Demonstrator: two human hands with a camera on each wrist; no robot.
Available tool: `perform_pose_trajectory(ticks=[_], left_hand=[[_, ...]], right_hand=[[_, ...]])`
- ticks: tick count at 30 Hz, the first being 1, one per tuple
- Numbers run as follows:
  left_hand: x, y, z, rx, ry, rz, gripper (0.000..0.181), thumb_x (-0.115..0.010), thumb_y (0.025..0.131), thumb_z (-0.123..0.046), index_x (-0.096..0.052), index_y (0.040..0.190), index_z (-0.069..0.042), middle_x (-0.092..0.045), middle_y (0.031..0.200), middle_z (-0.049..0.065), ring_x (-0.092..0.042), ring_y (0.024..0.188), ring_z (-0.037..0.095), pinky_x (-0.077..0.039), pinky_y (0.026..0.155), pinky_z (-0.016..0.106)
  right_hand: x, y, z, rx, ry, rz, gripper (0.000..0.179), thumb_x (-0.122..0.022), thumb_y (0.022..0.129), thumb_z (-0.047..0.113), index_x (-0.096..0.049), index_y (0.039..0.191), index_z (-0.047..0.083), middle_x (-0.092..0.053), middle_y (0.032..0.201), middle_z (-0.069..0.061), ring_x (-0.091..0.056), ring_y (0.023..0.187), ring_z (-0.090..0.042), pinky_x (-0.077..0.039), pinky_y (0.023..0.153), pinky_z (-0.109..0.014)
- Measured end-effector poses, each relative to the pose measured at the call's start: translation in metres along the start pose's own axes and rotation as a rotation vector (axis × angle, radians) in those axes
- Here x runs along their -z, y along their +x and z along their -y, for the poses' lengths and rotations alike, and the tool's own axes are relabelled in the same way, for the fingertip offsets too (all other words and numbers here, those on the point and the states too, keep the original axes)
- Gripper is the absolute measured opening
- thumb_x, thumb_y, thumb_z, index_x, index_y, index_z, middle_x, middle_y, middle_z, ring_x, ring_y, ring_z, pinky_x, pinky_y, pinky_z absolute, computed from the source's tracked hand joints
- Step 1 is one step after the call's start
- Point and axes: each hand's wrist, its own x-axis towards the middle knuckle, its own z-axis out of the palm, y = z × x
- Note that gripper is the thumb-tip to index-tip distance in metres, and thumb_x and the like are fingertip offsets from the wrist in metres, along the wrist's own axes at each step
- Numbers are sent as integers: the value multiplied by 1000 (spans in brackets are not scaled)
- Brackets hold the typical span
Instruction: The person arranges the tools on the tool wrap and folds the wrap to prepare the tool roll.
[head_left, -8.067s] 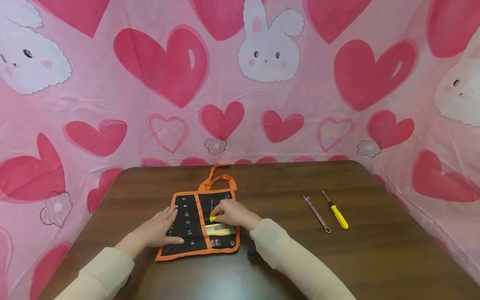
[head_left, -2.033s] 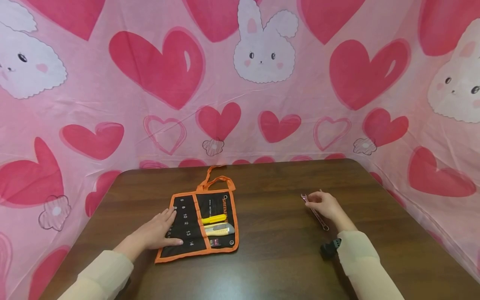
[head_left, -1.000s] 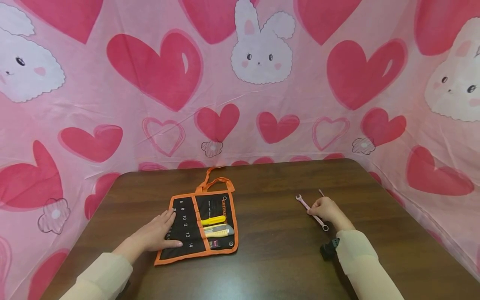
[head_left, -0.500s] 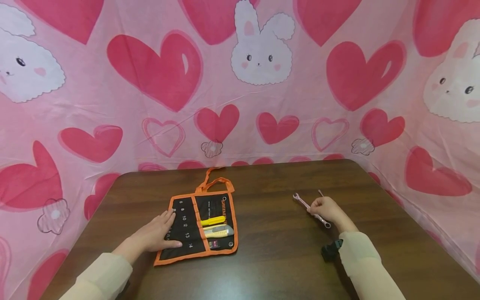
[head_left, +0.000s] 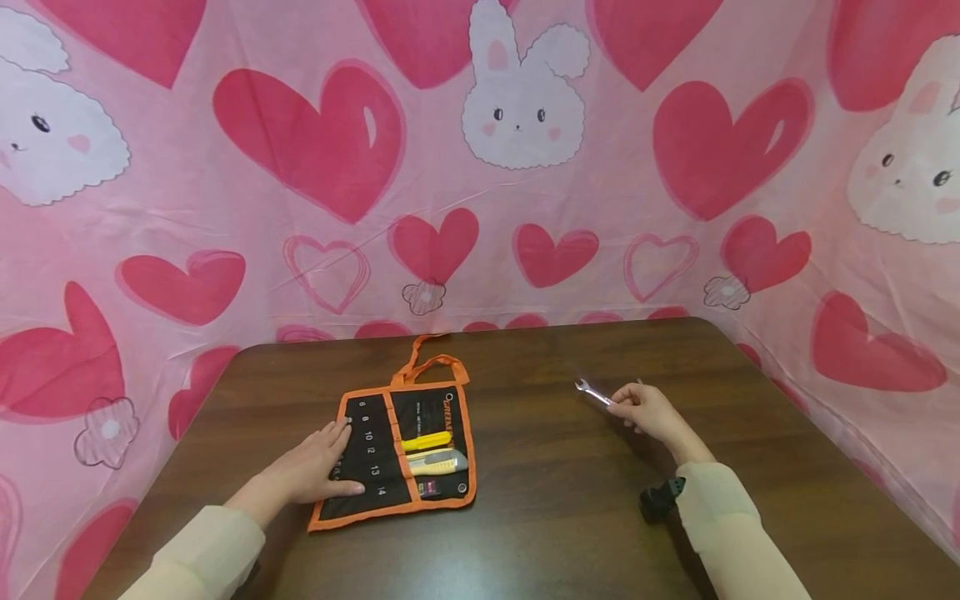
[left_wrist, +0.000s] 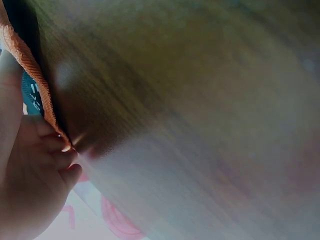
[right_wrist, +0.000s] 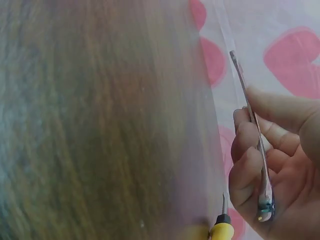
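We're grasping the combination wrench (right_wrist: 253, 117) in the right hand (head_left: 651, 414): we're pinching its shank between thumb and fingers, fingers curling round the far side. Its open end is sticking out past the fingertips, pointing left and away from us; the other end is running back toward the palm, edge-on in the right wrist view, so we're not reading its shape well. Wrench is appearing lifted off the table (head_left: 525, 467).

A screwdriver (right_wrist: 223, 231) with a yellow-and-black handle is lying on the table just beside that grip, mostly hidden behind the hand in the head view, only the shaft tip peeking out beyond the knuckles.

We're resting the left hand (head_left: 311, 465), fingers extended, on the near-left part of the black tool roll (head_left: 378, 454); we're not gripping anything there. The roll is lying well left of the wrench grip, its orange trim (head_left: 401, 506) running round the edge. Pocket numbers 6 to 14 are showing right beside the left fingers. Further right of that hand, a yellow handle (head_left: 429, 440), a utility knife (head_left: 438, 462) and a small packet (head_left: 428, 488) are sitting in the pockets. Orange straps (head_left: 406, 373) are trailing off the far edge, beyond the left hand.
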Motion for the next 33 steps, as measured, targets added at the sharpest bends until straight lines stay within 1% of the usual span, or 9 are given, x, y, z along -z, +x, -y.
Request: perform_pose_trajectory(ticks=[5, 10, 15, 30, 33], left_hand=[[0, 0, 0, -7, 4, 2, 106, -64, 71, -63, -30, 137, 12, -24, 144, 29, -21, 131, 44, -20, 104, 55], [1, 1, 1, -14, 11, 2, 105, -64, 71, -64, -30, 137, 12, -24, 143, 29, -21, 131, 45, -20, 104, 55], [1, 2, 0, -14, 15, 6, 105, -63, 72, -64, -30, 137, 12, -23, 144, 29, -21, 131, 44, -20, 104, 54], [2, 3, 0, -12, 10, 8, 106, -64, 71, -63, -29, 137, 12, -22, 144, 29, -20, 131, 44, -20, 104, 55], [3, 3, -1, -10, 7, 10, 105, -64, 71, -63, -30, 137, 12, -22, 144, 29, -20, 131, 45, -20, 104, 55]], right_hand=[[0, 1, 2, 42, 26, 3, 15, -63, 84, 2, -58, 94, -8, -54, 70, -4, -49, 60, -17, -44, 47, -28], [-2, 3, 5, 86, 21, -4, 13, -64, 83, 2, -61, 92, -7, -55, 70, -4, -48, 59, -17, -43, 47, -27], [-3, 4, 7, 142, -2, -16, 13, -65, 83, 1, -63, 91, -8, -57, 71, -4, -49, 61, -17, -44, 51, -26], [-5, 4, 19, 206, -45, -58, 13, -65, 83, 3, -65, 92, -6, -59, 74, -3, -50, 66, -16, -45, 58, -27], [-5, 5, 22, 232, -53, -64, 12, -65, 83, 3, -66, 92, -6, -60, 75, -3, -51, 67, -16, -46, 59, -27]])
